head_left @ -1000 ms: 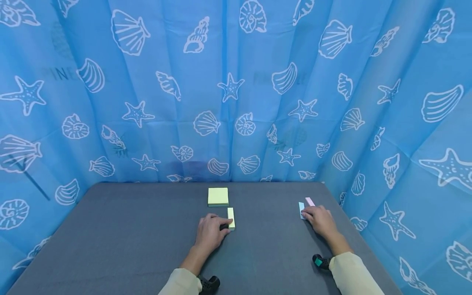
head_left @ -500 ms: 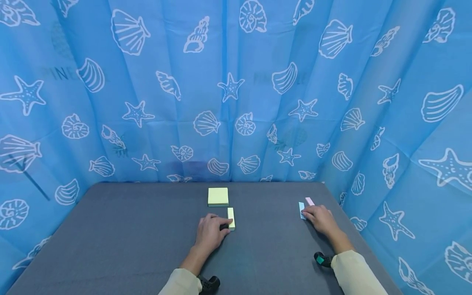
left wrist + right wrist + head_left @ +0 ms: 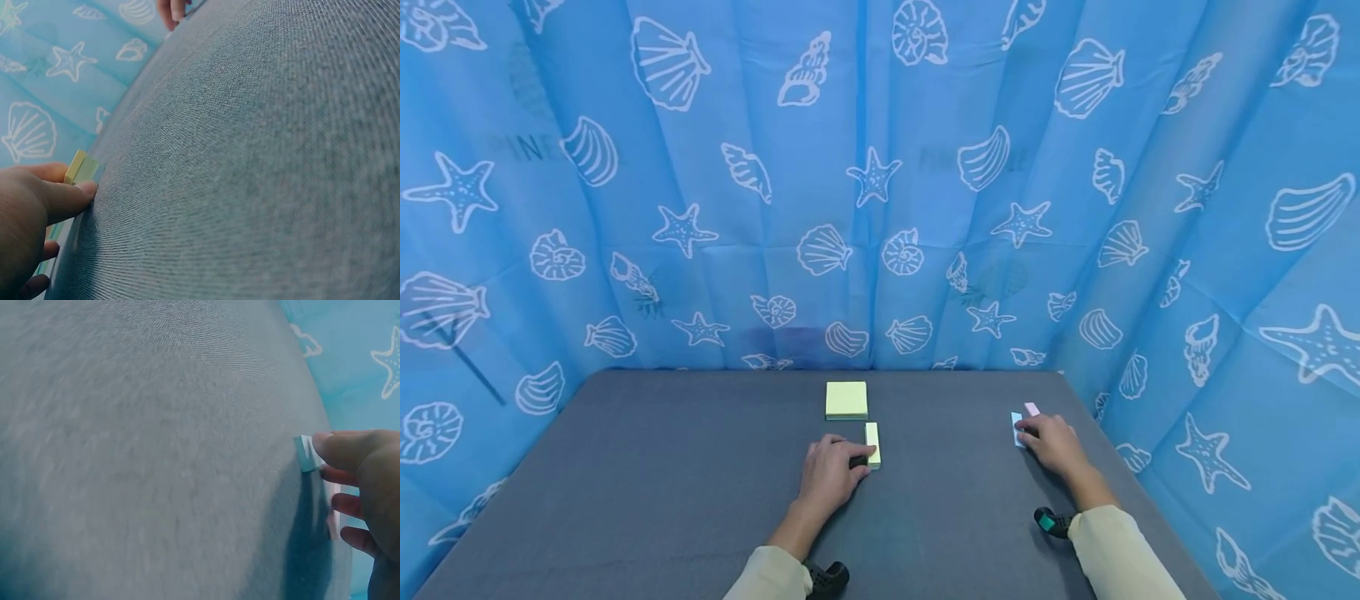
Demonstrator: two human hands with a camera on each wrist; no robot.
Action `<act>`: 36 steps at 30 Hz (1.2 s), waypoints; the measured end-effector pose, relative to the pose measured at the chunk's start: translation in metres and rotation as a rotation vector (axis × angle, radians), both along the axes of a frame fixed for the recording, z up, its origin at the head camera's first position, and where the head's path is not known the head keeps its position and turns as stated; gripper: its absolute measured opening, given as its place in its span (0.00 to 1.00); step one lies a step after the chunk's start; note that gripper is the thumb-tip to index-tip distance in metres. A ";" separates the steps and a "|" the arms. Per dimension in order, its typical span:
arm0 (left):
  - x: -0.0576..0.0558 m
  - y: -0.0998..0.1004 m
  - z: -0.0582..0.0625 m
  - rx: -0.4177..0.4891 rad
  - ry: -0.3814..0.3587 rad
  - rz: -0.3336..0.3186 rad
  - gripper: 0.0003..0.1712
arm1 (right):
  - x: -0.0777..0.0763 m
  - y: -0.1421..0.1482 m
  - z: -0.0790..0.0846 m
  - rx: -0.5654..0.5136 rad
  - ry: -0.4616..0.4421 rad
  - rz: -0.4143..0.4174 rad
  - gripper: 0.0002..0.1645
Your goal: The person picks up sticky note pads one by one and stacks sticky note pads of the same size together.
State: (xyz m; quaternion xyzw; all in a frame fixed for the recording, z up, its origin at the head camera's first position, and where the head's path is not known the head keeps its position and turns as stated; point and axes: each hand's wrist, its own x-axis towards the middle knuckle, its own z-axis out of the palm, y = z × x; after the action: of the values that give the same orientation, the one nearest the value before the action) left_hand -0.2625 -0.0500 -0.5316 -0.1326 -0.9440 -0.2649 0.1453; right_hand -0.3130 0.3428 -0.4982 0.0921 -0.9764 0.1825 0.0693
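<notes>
My left hand (image 3: 829, 477) rests on the table at the middle and pinches a narrow yellow sticky note pad (image 3: 872, 435) between thumb and index finger. In the left wrist view that pad (image 3: 81, 167) shows greener layers below its yellow top. Just beyond it lies a square stack of yellow sticky notes (image 3: 846, 400) with a blue-green lower edge. Over at the right, my right hand (image 3: 1057, 446) pinches a narrow light blue sticky note pad (image 3: 1016, 420) with thumb and index finger. A narrow pink pad (image 3: 1032, 408) lies beside it, partly hidden by the fingers.
The grey cloth-covered table (image 3: 647, 492) ends at a blue curtain (image 3: 737, 275) with white shells and starfish, behind and along the right side. A black wrist device (image 3: 827, 579) shows at the left cuff, another (image 3: 1052, 522) at the right cuff.
The head view has shifted slightly, so everything sits a little further right in it. Both hands keep their grips, and the pads stay in their places on the table.
</notes>
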 end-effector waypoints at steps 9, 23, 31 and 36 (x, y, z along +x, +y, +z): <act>-0.001 -0.001 -0.002 0.001 0.000 -0.003 0.19 | -0.014 -0.001 -0.003 0.009 -0.118 -0.112 0.29; -0.001 -0.001 -0.001 0.006 0.000 -0.009 0.19 | -0.015 0.001 0.003 -0.107 -0.223 -0.155 0.31; 0.000 -0.001 0.000 0.007 0.008 -0.016 0.19 | -0.011 -0.010 -0.010 -0.176 -0.040 -0.215 0.26; 0.001 0.001 -0.001 0.013 0.012 -0.012 0.19 | -0.005 -0.018 -0.012 -0.218 0.027 -0.167 0.24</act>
State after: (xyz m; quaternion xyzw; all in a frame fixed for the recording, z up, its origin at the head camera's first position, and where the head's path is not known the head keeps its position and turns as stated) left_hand -0.2618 -0.0493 -0.5322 -0.1390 -0.9406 -0.2712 0.1500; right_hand -0.3182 0.3252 -0.5097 0.0051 -0.9540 0.2800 0.1068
